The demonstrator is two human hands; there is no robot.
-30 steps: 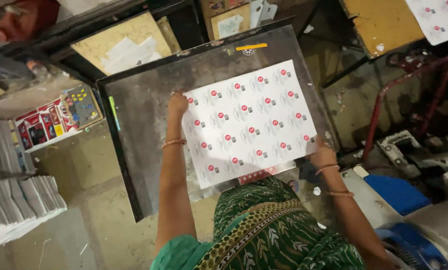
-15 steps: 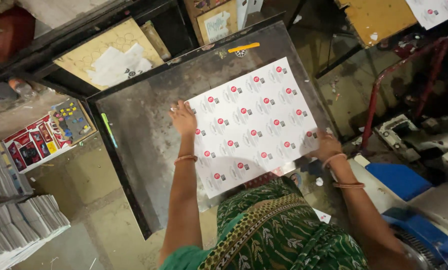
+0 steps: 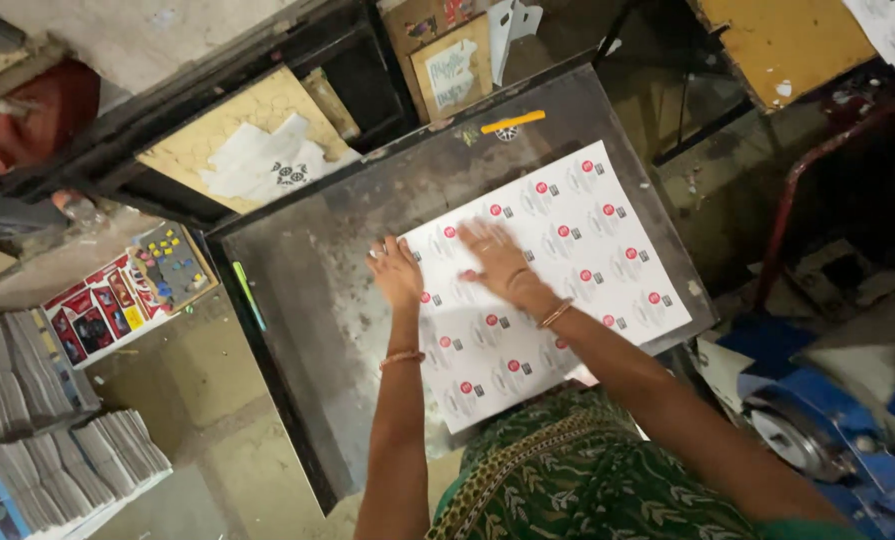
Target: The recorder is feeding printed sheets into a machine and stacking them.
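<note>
While both palms lie flat on it, the white printed sheet [image 3: 547,275] with rows of small red and grey marks sits at a slant on the dark metal surface [image 3: 317,290], toward that surface's right half. In the head view, the left hand [image 3: 395,270] rests spread and open on the sheet's left edge, fingers pointing away from the body, gripping nothing. The right hand [image 3: 497,262] lies just beside it, further onto the sheet, fingers stretched out flat and pressed down, also gripping nothing. Most of the sheet extends to the right of both hands. Each wrist carries a thin bangle. Stacks of printed paper [image 3: 47,440] lie well apart at lower left, and a blue machine [image 3: 837,430] stands at lower right.
</note>
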